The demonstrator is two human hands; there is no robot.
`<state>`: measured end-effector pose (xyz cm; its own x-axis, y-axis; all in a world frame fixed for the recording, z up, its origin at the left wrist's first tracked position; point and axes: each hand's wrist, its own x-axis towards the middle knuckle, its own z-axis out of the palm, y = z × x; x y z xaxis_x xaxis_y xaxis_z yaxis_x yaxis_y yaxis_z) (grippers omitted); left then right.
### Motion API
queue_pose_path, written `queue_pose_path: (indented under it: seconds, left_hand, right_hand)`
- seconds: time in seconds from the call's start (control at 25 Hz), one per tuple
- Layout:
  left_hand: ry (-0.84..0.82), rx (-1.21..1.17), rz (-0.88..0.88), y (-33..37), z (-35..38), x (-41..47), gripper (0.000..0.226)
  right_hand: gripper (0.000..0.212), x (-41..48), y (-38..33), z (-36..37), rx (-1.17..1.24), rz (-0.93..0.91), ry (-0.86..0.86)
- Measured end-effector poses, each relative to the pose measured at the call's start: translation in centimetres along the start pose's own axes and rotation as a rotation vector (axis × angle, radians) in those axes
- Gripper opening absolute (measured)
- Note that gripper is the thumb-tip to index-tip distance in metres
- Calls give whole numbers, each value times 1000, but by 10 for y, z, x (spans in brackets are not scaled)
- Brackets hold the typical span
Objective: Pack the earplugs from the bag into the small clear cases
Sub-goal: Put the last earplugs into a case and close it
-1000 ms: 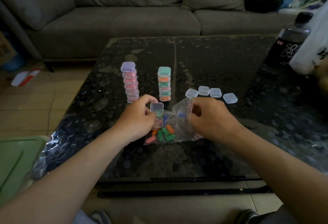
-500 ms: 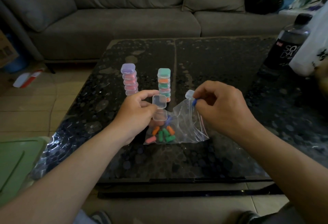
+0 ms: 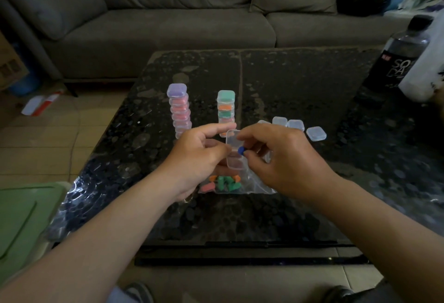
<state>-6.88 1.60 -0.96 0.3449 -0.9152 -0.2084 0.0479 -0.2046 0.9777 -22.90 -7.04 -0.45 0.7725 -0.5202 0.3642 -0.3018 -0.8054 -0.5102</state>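
The right hand [image 3: 286, 158], now lifted from the bag [image 3: 254, 186] beneath it, pinches a blue earplug [image 3: 241, 150] at the open clear case [image 3: 234, 163] gripped by the left hand [image 3: 199, 156]. Case contents indistinct; insertion likely next.

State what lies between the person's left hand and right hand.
In the head view, an open clear case, held by the left hand, and a blue earplug pinched by the right hand.

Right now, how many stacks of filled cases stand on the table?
2: the purple-topped stack at left, the green-topped stack to its right. The left hand hides their bases; no other stack shows.
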Motion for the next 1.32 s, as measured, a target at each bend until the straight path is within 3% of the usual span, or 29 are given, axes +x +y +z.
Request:
queue_pose_path:
  seconds: [0.52, 1.0, 1.16, 1.32]
  left_hand:
    - [-146, -49, -66, 0, -3, -4, 50]
    - [-76, -62, -46, 1, -2, -5, 34]
    - [-16, -18, -74, 0, -9, 1, 35]
    - [62, 27, -112, 1, -17, 5, 34]
  right_hand:
    - [30, -4, 0, 10, -35, -105, 2]
    - [27, -5, 2, 14, -73, -114, 20]
    - [21, -2, 0, 3, -87, -49, 67]
    - [14, 2, 5, -11, -86, 172, 139]
